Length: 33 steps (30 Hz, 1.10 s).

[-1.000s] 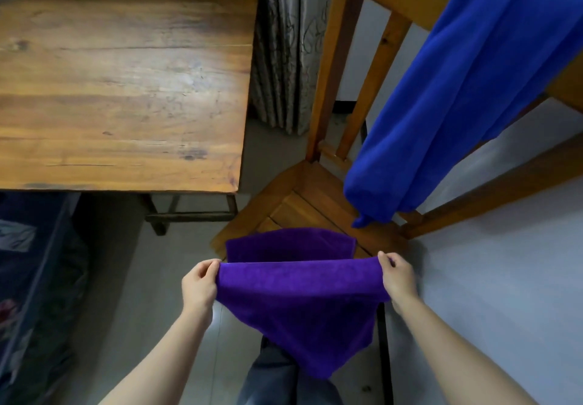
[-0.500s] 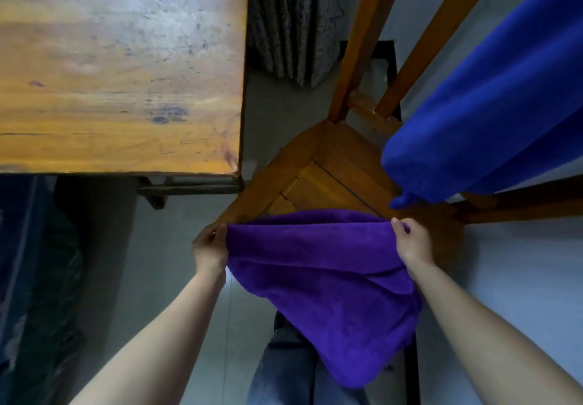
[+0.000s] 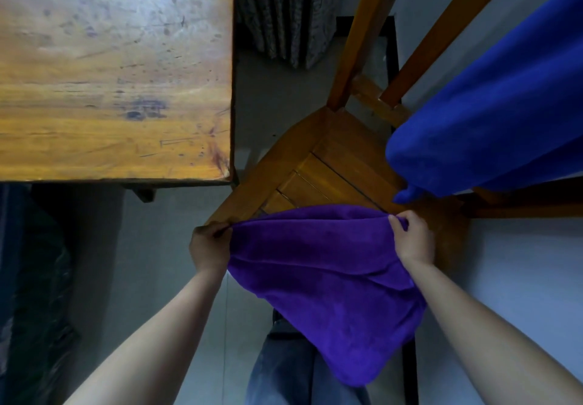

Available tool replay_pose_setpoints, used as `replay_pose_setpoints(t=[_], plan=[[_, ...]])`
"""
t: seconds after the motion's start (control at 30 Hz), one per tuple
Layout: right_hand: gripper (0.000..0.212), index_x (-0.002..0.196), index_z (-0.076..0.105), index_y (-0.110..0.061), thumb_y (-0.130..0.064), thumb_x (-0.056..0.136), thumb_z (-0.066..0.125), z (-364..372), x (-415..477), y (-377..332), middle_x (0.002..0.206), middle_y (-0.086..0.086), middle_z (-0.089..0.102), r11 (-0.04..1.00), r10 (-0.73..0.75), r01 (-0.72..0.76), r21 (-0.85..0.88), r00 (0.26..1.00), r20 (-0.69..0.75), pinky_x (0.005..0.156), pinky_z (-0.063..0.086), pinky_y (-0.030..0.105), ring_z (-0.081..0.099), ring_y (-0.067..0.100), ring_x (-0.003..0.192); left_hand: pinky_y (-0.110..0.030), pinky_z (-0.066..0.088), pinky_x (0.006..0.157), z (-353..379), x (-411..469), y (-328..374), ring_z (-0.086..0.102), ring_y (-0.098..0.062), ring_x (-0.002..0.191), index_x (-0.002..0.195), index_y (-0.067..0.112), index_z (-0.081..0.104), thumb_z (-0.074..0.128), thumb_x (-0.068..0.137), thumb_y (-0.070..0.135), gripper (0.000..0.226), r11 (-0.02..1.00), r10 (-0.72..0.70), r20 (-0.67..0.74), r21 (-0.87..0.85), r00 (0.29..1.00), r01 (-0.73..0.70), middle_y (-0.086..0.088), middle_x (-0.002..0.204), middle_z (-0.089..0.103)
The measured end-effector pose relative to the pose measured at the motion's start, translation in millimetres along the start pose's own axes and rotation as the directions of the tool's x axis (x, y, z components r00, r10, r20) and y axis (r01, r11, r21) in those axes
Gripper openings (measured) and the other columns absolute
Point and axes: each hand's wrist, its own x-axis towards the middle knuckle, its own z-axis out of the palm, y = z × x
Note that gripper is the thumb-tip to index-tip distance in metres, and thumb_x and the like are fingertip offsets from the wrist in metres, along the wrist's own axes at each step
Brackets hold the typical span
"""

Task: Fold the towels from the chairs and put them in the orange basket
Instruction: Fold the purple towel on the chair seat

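Two hands hold the purple towel (image 3: pixel 331 281) by its upper edge. The left hand (image 3: pixel 209 247) pinches the end at nine o'clock and the right hand (image 3: pixel 413 239) pinches the end at three o'clock, each with fingers curled over the cloth. That taut edge is the long axis, running nine to three, while the rest sags toward six o'clock in front of the person's legs. The chair seat (image 3: pixel 334 155) lies just past the held edge at twelve o'clock, equally near both hands, so the next fold likely means laying the cloth forward or bringing the two ends together. A blue towel (image 3: pixel 492 105) hangs from the chair back at two o'clock, closer to the right hand. No orange basket is in view.
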Motion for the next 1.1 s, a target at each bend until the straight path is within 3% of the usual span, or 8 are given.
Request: replay_pose_setpoints(t=[0.1, 0.27, 0.53, 0.63, 0.8, 0.93, 1.1], plan=[[0.029, 0.116, 0.055, -0.008, -0.027, 0.096, 0.046, -4.1, -1.5, -4.4, 0.118, 0.014, 0.052, 0.995, -0.073, 0.073, -0.072, 0.997, 0.001, 0.071, 0.035, 0.026, 0.053, 0.021, 0.094, -0.027, 0.037, 0.081, -0.8, 4.4, -5.2, 0.057, -0.034, 0.101, 0.105, 0.005, 0.07, 0.058, 0.088, 0.011, 0.021, 0.994, 0.073, 0.035, 0.073, 0.997, -0.076, -0.02, 0.115, 0.061], [0.042, 0.137, 0.04, -0.015, -0.024, 0.096, 0.046, -11.4, -1.5, -7.5, 0.133, 0.009, 0.041, 0.934, -0.174, 0.209, -0.291, 0.975, 0.141, 0.072, 0.038, 0.023, 0.055, 0.024, 0.107, -0.034, 0.041, 0.089, -0.8, 6.9, -7.2, 0.055, -0.034, 0.105, 0.12, 0.009, 0.062, 0.054, 0.09, 0.009, 0.031, 0.968, 0.112, 0.114, 0.211, 0.987, -0.134, -0.019, 0.122, 0.054], [0.024, 0.116, 0.051, -0.012, -0.022, 0.094, 0.049, -10.3, -1.5, -10.6, 0.122, 0.01, 0.043, 0.875, -0.187, 0.226, -0.429, 0.974, 0.13, 0.068, 0.037, 0.025, 0.048, 0.024, 0.11, -0.035, 0.045, 0.079, 0.1, 10.5, -11.3, 0.056, -0.033, 0.098, 0.105, 0.007, 0.064, 0.055, 0.089, 0.015, 0.02, 0.938, 0.097, 0.157, 0.316, 0.983, -0.143, -0.018, 0.12, 0.051], [0.023, 0.114, 0.05, -0.011, -0.021, 0.094, 0.05, -12.8, -3.8, -7.5, 0.122, 0.009, 0.046, 0.842, -0.208, 0.249, -0.479, 0.968, 0.137, 0.069, 0.036, 0.025, 0.047, 0.024, 0.111, -0.037, 0.046, 0.077, -4.0, 5.3, -13.4, 0.057, -0.033, 0.097, 0.103, 0.007, 0.066, 0.056, 0.089, 0.015, 0.019, 0.942, 0.113, 0.142, 0.301, 0.983, -0.152, -0.016, 0.113, 0.058], [0.015, 0.105, 0.053, -0.011, -0.018, 0.092, 0.053, -27.7, -15.2, 7.7, 0.106, 0.006, 0.059, 0.871, -0.249, 0.277, -0.406, 0.961, 0.121, 0.066, 0.035, 0.027, 0.053, 0.023, 0.1, -0.041, 0.051, 0.079, -20.5, -5.9, -22.5, 0.06, -0.033, 0.093, 0.093, 0.006, 0.067, 0.062, 0.085, 0.012, 0.011, 0.974, 0.151, 0.119, 0.149, 0.981, -0.168, -0.015, 0.097, 0.068], [0.014, 0.103, 0.054, -0.012, -0.019, 0.092, 0.053, -55.4, -37.2, 10.5, 0.098, 0.008, 0.064, 0.906, -0.241, 0.26, -0.335, 0.966, 0.099, 0.061, 0.035, 0.025, 0.058, 0.024, 0.088, -0.042, 0.05, 0.078, -45.6, -30.5, -26.0, 0.059, -0.031, 0.092, 0.09, 0.01, 0.069, 0.065, 0.083, 0.013, 0.009, 0.953, 0.259, 0.127, 0.125, 0.957, -0.274, -0.012, 0.091, 0.069], [0.027, 0.118, 0.055, -0.013, -0.017, 0.091, 0.053, -98.2, -68.0, 2.9, 0.11, 0.01, 0.065, 0.902, -0.275, 0.278, -0.329, 0.96, 0.057, 0.069, 0.04, 0.027, 0.06, 0.03, 0.1, -0.039, 0.045, 0.076, -81.3, -64.2, -22.1, 0.057, -0.03, 0.082, 0.085, 0.01, 0.07, 0.067, 0.082, 0.013, 0.004, 0.869, 0.44, 0.141, 0.183, 0.887, -0.46, -0.007, 0.084, 0.071]])
